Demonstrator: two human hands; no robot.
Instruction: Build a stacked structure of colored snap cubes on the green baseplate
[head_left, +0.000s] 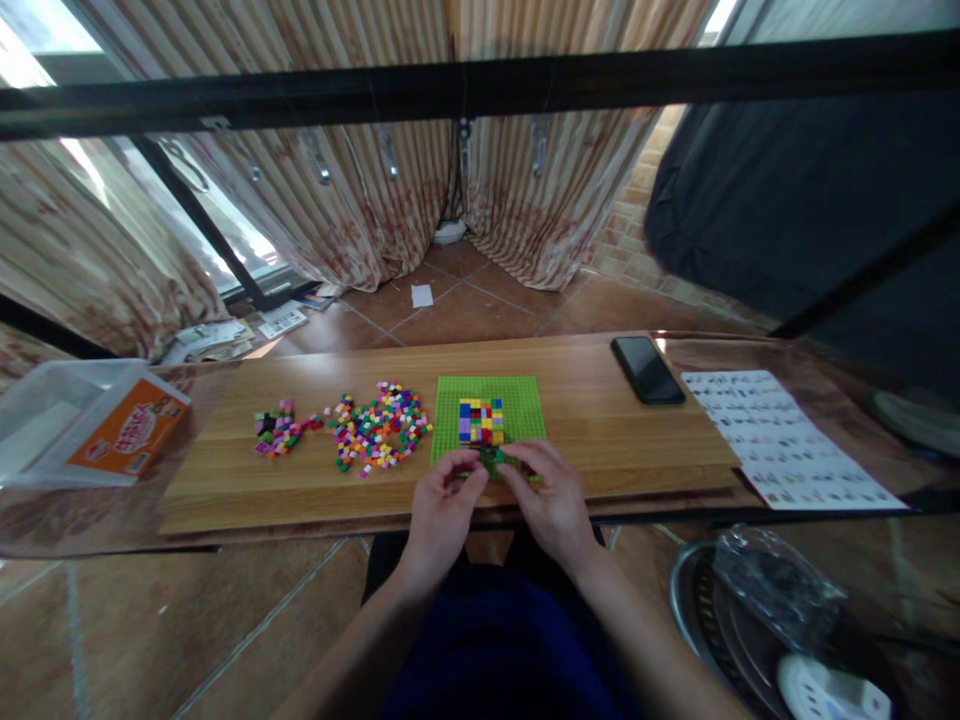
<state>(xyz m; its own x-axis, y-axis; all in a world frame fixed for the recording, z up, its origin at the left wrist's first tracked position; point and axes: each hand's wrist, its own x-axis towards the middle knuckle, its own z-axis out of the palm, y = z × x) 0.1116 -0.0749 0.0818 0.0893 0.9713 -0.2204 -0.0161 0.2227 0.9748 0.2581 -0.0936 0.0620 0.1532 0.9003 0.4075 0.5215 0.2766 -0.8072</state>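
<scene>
A light green studded baseplate [448, 405] lies on the wooden board, with a block of multicoloured toy bricks [481, 421] built up near its middle. Both hands meet over the plate's near edge, just in front of these bricks. My left hand [444, 505] is closed, its thumb and index finger bent together. My right hand [551, 497] is also closed, thumb and forefinger coming together from the other side. Something small and dark green [491, 456] shows between the fingertips; its kind is too small to make out, and the fingers partly hide it.
Loose coloured bricks [379, 425] lie in a pile left of the plate, beside a smaller cluster [279, 430]. A phone [647, 370] rests at the board's right. Farther out are a printed sheet [787, 437] and a clear plastic tub [71, 385]. A dark bar crosses above.
</scene>
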